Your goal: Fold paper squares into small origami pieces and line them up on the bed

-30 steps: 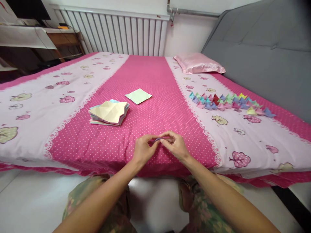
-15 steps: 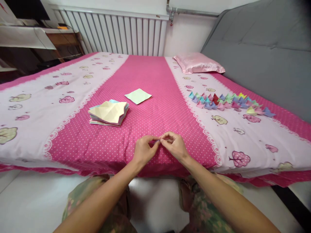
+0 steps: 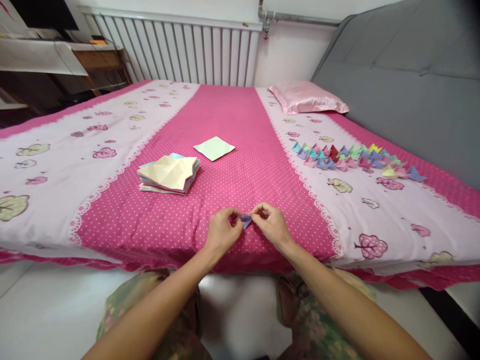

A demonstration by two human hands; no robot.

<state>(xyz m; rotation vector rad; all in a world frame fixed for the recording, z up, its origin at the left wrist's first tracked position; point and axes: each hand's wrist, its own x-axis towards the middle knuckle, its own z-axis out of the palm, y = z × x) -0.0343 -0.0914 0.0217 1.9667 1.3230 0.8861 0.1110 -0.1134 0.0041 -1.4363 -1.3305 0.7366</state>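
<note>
Between my two hands, just above the near edge of the bed, is a small folded purple paper piece (image 3: 245, 220). My left hand (image 3: 224, 230) pinches its left side between thumb and fingers. Thumb and forefinger of my right hand (image 3: 270, 223) close on its right corner. Further left lies a stack of creased paper sheets (image 3: 168, 173), a pale yellow one on top. A single pale green paper sheet (image 3: 214, 148) lies flat beyond my hands. Over on the right stand rows of small folded paper boats (image 3: 352, 157) in many colours.
The bed carries a pink dotted and white tree-print sheet (image 3: 225, 110). A pink pillow (image 3: 307, 97) lies at the back right, by a grey padded headboard (image 3: 405, 75). Behind the bed are a white radiator (image 3: 180, 50) and a desk (image 3: 95, 60) with a monitor (image 3: 43, 15).
The purple paper piece, mostly hidden by my fingers before, now shows between my hands, its point downward. My fingertips have moved slightly apart. The stack, the sheet and the boats have stayed put.
</note>
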